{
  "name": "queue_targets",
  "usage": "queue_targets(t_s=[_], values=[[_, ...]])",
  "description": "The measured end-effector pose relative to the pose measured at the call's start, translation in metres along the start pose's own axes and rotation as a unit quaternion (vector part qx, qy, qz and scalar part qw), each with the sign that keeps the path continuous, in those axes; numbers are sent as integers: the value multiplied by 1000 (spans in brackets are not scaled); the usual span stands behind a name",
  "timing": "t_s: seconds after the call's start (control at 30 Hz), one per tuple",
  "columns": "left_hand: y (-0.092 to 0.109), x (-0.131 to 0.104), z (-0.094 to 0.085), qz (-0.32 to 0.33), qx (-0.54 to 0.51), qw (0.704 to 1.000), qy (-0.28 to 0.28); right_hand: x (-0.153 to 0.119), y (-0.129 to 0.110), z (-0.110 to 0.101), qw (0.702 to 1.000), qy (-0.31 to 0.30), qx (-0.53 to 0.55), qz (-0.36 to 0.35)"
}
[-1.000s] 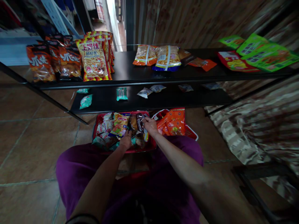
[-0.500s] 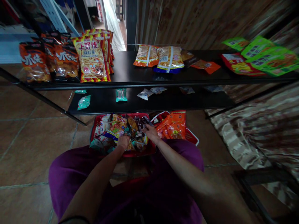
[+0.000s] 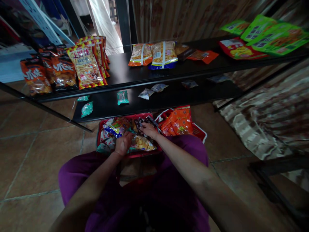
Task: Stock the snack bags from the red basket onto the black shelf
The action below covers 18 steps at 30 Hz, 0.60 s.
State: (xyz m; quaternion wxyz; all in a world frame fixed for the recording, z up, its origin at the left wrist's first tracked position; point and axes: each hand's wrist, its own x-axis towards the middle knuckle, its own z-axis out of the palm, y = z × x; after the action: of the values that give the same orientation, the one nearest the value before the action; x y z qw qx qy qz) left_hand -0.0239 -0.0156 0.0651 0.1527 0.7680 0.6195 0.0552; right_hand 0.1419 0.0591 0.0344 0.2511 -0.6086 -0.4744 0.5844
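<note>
My left hand (image 3: 124,142) is in the red basket (image 3: 127,156), its fingers curled down among snack packets. What they hold, if anything, is hidden. Just beyond it a colourful snack bag (image 3: 118,127) leans to the left, and a clear-fronted bag of yellow puffs (image 3: 143,143) lies to its right. My right hand (image 3: 149,130) reaches into the back right of the basket, fingers closed on a dark brown packet (image 3: 138,125). Red-and-white striped packets (image 3: 105,135) fill the basket's left side.
A second red basket (image 3: 200,132) with orange packets (image 3: 180,121) stands to the right. Over both is a black shelf rack (image 3: 118,75) with snack bags (image 3: 85,66) on top and small packets (image 3: 123,97) below. A dark metal frame (image 3: 270,180) stands at lower right.
The colourful bag has shifted left and tipped, uncovering the bag of yellow puffs. My right hand has moved slightly left within the basket. The view has tilted a little.
</note>
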Motion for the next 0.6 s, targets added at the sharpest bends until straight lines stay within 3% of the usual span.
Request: queue_targets(t_s=[0.07, 0.23, 0.33, 0.47, 0.6], values=[[-2, 1, -13, 3, -46, 998, 33, 0, 6, -5, 1000, -21, 4, 3], [-7, -6, -48, 113, -130, 981, 89, -7, 25, -29, 998, -58, 38, 13], [-13, -5, -60, 98, -103, 983, 119, -13, 36, -35, 996, -74, 47, 16], [-29, 5, -55, 102, -16, 990, 93, -16, 50, -26, 998, -45, 26, 33], [-48, 5, -26, 80, 5, 996, 25, -13, 68, -21, 996, 77, -21, 47]])
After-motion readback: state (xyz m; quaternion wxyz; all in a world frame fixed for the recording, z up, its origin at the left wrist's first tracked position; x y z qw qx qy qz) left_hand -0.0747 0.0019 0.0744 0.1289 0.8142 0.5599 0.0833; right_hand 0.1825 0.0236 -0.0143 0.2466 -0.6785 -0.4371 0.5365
